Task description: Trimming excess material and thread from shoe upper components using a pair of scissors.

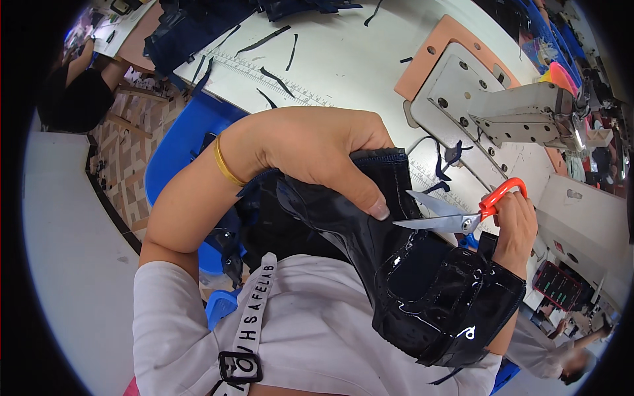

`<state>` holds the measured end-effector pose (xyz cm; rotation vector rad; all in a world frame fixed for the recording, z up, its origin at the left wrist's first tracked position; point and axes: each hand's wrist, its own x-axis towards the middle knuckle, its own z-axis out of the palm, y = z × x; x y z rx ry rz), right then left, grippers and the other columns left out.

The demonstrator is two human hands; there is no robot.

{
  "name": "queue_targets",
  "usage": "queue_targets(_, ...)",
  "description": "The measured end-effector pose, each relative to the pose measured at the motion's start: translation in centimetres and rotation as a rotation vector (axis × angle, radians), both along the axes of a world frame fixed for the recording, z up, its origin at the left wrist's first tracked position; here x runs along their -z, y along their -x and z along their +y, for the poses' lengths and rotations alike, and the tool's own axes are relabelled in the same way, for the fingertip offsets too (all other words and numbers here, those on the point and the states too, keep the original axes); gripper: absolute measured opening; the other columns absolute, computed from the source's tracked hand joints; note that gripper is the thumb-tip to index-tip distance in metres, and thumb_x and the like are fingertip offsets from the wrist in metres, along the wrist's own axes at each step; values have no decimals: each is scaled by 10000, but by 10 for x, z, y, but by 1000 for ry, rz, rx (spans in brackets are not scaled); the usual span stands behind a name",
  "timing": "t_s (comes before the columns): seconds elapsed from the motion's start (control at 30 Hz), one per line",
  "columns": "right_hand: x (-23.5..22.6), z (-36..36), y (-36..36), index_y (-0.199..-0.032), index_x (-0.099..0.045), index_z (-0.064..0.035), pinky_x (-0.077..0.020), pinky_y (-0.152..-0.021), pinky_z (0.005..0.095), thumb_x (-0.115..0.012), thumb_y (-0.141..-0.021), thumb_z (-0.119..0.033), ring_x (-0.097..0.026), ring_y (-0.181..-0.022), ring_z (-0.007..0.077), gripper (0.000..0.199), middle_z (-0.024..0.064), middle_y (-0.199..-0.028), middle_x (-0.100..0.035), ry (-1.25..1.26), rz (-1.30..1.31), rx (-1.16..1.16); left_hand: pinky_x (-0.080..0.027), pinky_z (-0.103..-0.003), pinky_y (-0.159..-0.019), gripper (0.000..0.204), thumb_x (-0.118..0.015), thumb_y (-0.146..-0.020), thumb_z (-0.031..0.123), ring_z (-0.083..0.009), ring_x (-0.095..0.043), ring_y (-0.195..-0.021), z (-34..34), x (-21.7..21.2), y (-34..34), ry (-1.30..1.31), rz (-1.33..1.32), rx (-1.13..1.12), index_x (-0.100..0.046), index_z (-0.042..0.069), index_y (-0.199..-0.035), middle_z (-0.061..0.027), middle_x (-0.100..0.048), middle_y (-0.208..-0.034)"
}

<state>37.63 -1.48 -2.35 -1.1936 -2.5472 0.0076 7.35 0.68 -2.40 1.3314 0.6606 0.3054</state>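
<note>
My left hand (pixel 323 148) grips a glossy black sewn piece (pixel 350 244) by its upper part, with the thumb over the front and the fingers mostly hidden behind. The piece has stitched edges, a strap-like band and a dark panel, and it hangs in front of my chest. A pair of scissors (pixel 441 223) with red handles is in my right hand (pixel 516 228), whose fingers close around the loops. Its blades stand apart and point left, close to the stitched edge and my left thumb. The glossy piece drapes over my right forearm.
The white table (pixel 350 59) bears a printed ruler and several dark offcut strips (pixel 277 81). A sewing machine (pixel 515 115) stands at the right. Dark fabric (pixel 191 30) lies at the far left, above a blue bin (pixel 181 145). Other people sit at the left and lower right.
</note>
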Motion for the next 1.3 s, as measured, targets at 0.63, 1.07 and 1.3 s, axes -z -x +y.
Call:
queue_targets(0.63,18,8,-25,-834,-562,-34,-340,-492,223,-830,-634,-144,-375,-516,85,352,3,-558,-396,15,370,424,-483,-253,-591,205,-608,-854,10,-178,-647,-706,-38,-74,34,-1066,299,-937,-659,-16,-1050,-142,-676,-928)
queue_targets(1.07,37,-1,0,-898,-619,-50,-376,-506,311,-858,-570,-367,-477,-507,200,514,57,-571,-470,108,-26,148,-445,-291,-612,294,-757,-697,185,-204,-503,-723,-27,82,20,-1324,497,-492,-659,33,-929,-50,-533,-856)
queue_targets(1.3,32,32,34,-865,-605,-57,-426,-597,365,-843,-522,-455,-572,-608,266,577,77,-647,-563,124,-122,-14,-453,-328,-629,79,-652,-742,-7,-243,-544,-731,-25,72,21,-963,414,-552,-610,10,-806,-74,-533,-826)
